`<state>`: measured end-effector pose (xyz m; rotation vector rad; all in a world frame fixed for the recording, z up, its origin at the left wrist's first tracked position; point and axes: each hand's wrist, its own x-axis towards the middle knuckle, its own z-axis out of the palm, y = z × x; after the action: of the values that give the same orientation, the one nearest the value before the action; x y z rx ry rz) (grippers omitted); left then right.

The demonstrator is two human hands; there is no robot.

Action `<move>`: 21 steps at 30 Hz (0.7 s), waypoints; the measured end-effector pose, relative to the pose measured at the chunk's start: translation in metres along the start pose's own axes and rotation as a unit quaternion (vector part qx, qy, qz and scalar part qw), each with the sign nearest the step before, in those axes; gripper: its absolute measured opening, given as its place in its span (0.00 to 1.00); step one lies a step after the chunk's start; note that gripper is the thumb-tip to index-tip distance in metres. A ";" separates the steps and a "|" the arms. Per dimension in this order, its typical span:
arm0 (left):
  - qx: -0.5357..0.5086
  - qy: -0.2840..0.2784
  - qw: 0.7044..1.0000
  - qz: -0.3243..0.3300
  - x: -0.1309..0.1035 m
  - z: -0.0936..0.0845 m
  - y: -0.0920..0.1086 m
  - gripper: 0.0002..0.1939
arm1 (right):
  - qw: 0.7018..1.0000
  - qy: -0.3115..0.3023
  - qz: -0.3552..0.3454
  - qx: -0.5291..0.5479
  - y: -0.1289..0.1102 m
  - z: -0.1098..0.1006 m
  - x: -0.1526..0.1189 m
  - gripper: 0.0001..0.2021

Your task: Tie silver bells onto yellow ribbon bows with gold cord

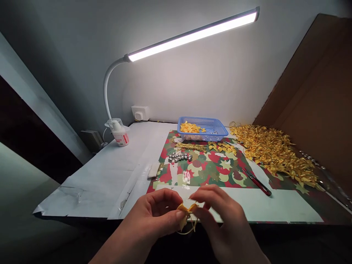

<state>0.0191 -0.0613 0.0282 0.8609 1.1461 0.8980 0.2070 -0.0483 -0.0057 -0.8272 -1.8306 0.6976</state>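
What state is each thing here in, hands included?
Long, dark-edged bar lamp: lit.
White plastic pump bottle: standing upright.
Blue rectangular plastic basket: open, partly filled.
Small round silver beads: clustered loose.
Slim red-and-black hand tool: lying down.
Glossy yellow pieces at right: heaped.
Small yellow looped piece: held.
Left hand: pinching it.
Right hand: curled at it, grip unclear.

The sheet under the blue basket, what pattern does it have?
The sheet is camouflage-like: green, red and cream, with stars. The head view shows it.
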 end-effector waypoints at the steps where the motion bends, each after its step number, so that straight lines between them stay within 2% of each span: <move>1: -0.006 0.007 1.000 -0.006 -0.001 0.000 0.001 0.09 | 0.999 -0.006 0.042 0.026 0.000 -0.004 -0.001 0.10; 3: -0.025 0.014 0.999 -0.018 -0.003 -0.001 0.002 0.09 | 0.987 -0.024 0.133 0.087 0.000 -0.010 -0.003 0.07; 6: -0.056 0.027 0.998 -0.021 -0.004 -0.002 0.003 0.09 | 0.951 -0.043 0.229 0.206 0.003 -0.009 -0.008 0.12; 10: -0.062 0.054 0.996 -0.016 -0.003 0.000 0.001 0.11 | 0.856 -0.039 0.299 0.419 0.011 0.007 -0.010 0.19; 12: -0.055 0.063 0.996 -0.002 -0.003 0.001 -0.001 0.12 | 0.829 -0.029 0.317 0.459 0.013 0.012 -0.008 0.19; 17: 0.020 0.110 0.991 0.070 -0.004 0.005 -0.004 0.11 | 0.866 0.100 0.301 0.386 -0.001 0.014 -0.008 0.13; 19: 0.052 0.144 0.984 0.090 -0.004 0.006 -0.005 0.11 | 0.880 0.110 0.271 0.375 -0.008 0.021 -0.013 0.12; 21: 0.067 0.173 0.977 0.102 -0.004 0.008 -0.007 0.11 | 0.921 0.109 0.196 0.319 -0.012 0.035 -0.022 0.07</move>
<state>0.0276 -0.0682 0.0251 0.9690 1.4495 1.1834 0.1785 -0.0766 -0.0209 -0.7866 -1.1246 1.3124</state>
